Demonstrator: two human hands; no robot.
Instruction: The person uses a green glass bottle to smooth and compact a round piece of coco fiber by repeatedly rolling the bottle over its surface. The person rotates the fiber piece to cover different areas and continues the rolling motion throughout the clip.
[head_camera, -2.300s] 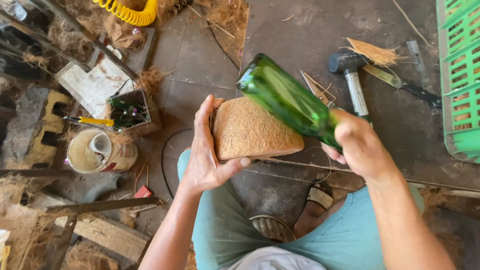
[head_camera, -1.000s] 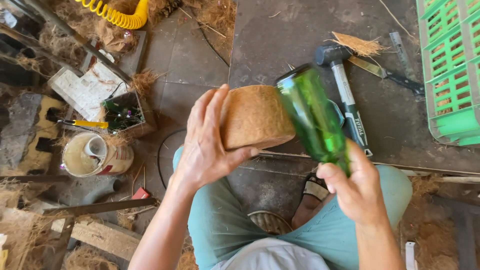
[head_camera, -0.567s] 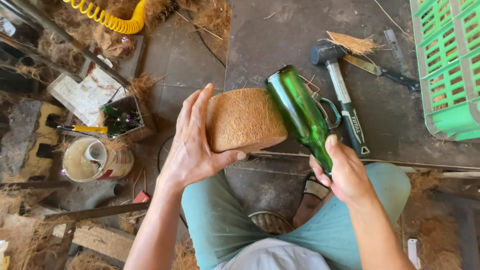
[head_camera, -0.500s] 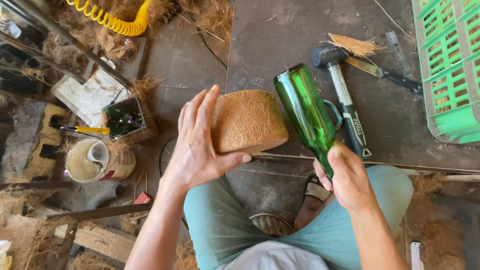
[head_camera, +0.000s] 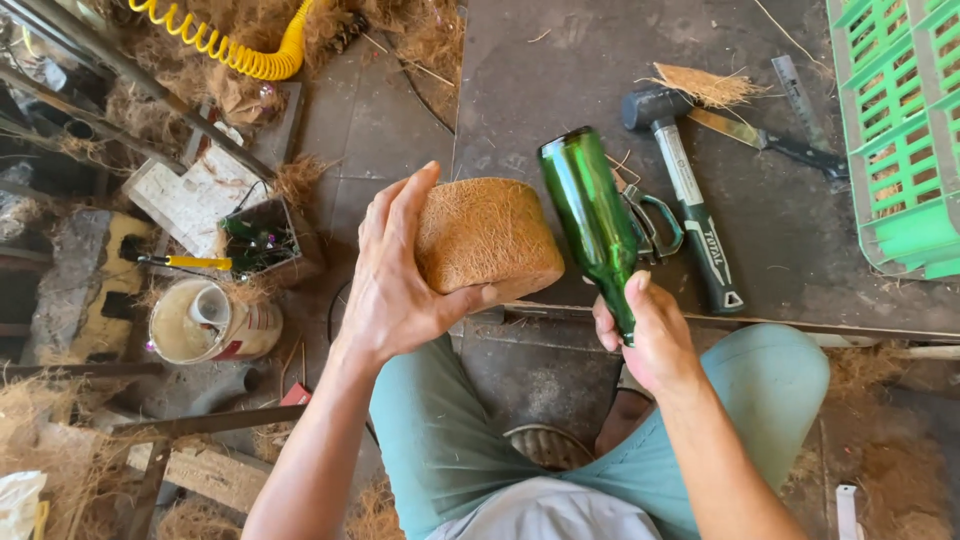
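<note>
1. Lower centre of the frame: knees in pale green trousers (head_camera: 440, 440), seated over a dark floor slab (head_camera: 560, 80).
2. Left of centre: left hand (head_camera: 400, 280) wrapped around the side of a brown coir-fibre pot (head_camera: 487, 235), thumb under its lower edge, fingers spread over the near wall; pot held off the floor, tilted.
3. Right of centre: right hand (head_camera: 650, 335) clenched on the neck of a green glass bottle (head_camera: 590, 215), base pointing up toward the top of the frame, body just beside the pot's right wall, possibly touching, though hard to tell from this angle.
4. Risk, as a judgement: smooth glass gripped only at the narrow neck could slip or twist; a hard knock against the floor or the hammer could crack it and cut the palm. Loose-fibre pot could dent or shed under heavy pressure.
5. Just beyond the bottle: metal hand tool with looped handles (head_camera: 650, 215), black mallet-style hammer (head_camera: 685, 205), a knife (head_camera: 770, 140).
6. Mid left: tin can (head_camera: 210, 320), small box of bits (head_camera: 262, 238).
7. Upper left: yellow coiled hose (head_camera: 240, 50). Far right: green plastic crate (head_camera: 905, 130).
</note>
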